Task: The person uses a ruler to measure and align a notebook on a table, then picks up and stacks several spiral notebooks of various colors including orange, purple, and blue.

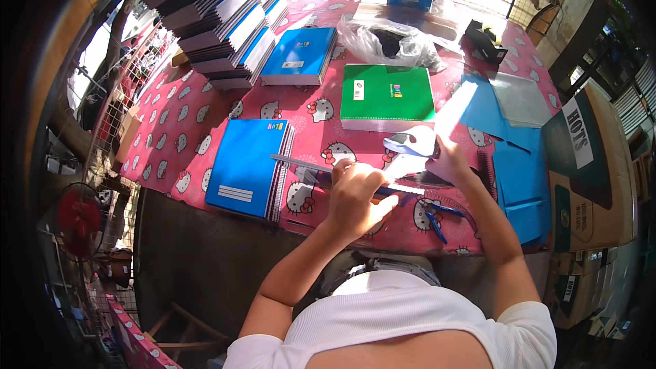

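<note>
My left hand (357, 198) is closed on a long thin grey strip that looks like a ruler (301, 162), slanting over the table near its front edge. To its right, my right hand (451, 161) grips a white and dark handheld tool (413, 142), glaring in the sun; its exact kind is unclear. A blue-handled cutting tool (437, 227) lies below my right hand, close to a clear spiral coil (444, 199). Left of my hands rests a stack of blue spiral notebooks (247, 164). Just beyond them sits a stack of green notebooks (387, 94).
Tall stacks of notebooks (215, 20) rise at the far left, with more blue notebooks (299, 53) beside them. A clear plastic bag (410, 48) and a black box (484, 44) lie farther back. Blue sheets (518, 181) cover the right side, near cardboard boxes (591, 212).
</note>
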Demonstrator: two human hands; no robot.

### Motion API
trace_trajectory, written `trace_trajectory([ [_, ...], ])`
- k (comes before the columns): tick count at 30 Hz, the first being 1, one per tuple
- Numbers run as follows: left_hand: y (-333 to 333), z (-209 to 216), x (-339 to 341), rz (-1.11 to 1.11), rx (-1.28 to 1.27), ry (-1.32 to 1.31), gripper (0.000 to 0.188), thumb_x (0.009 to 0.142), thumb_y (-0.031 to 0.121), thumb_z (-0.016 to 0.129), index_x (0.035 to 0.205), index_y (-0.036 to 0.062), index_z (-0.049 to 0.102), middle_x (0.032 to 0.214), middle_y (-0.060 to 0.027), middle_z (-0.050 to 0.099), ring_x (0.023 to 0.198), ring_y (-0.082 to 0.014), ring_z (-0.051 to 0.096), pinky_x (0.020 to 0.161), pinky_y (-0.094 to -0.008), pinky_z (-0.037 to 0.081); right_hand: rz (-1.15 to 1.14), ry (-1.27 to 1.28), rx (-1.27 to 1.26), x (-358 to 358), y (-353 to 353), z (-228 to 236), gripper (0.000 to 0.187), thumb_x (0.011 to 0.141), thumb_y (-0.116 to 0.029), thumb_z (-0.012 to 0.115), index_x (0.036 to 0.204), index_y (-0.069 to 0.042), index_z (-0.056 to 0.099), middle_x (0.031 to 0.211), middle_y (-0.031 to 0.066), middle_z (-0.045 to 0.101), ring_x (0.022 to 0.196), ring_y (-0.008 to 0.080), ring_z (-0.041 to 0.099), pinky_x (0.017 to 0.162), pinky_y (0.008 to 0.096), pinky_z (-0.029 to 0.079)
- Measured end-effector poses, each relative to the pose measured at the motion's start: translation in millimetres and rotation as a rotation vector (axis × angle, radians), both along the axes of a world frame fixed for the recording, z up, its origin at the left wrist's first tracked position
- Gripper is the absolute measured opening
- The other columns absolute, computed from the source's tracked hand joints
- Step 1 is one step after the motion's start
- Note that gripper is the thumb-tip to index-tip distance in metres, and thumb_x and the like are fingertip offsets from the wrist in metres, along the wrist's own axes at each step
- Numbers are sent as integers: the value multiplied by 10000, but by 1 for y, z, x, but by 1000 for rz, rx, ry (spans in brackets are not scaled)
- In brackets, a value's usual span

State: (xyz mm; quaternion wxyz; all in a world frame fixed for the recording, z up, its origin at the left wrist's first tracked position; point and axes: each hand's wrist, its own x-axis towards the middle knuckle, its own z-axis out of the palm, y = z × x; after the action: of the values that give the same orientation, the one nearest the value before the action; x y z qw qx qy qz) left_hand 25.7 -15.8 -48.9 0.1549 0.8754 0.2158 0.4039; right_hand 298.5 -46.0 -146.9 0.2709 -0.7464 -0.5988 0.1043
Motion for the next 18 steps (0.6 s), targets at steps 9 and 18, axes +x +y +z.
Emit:
trace_trajectory([
  [9, 7, -7, 11, 27, 10, -17, 299, 579, 148, 815, 799, 115, 616, 705, -23, 610, 720, -210, 592, 925, -405, 350, 350, 717, 263, 17, -52, 44, 419, 674, -151, 787, 1025, -42, 588, 832, 82, 631, 809, 142, 609, 721, 321, 497],
  [18, 4, 24, -4, -6, -538, -91, 411, 632, 9, 787, 968, 78, 562, 853, -58, 662, 929, -277, 634, 761, -361, 493, 375, 354, -32, -4, -22, 54, 519, 619, -118, 751, 1093, 38, 607, 921, 216, 651, 885, 271, 660, 787, 338, 508],
])
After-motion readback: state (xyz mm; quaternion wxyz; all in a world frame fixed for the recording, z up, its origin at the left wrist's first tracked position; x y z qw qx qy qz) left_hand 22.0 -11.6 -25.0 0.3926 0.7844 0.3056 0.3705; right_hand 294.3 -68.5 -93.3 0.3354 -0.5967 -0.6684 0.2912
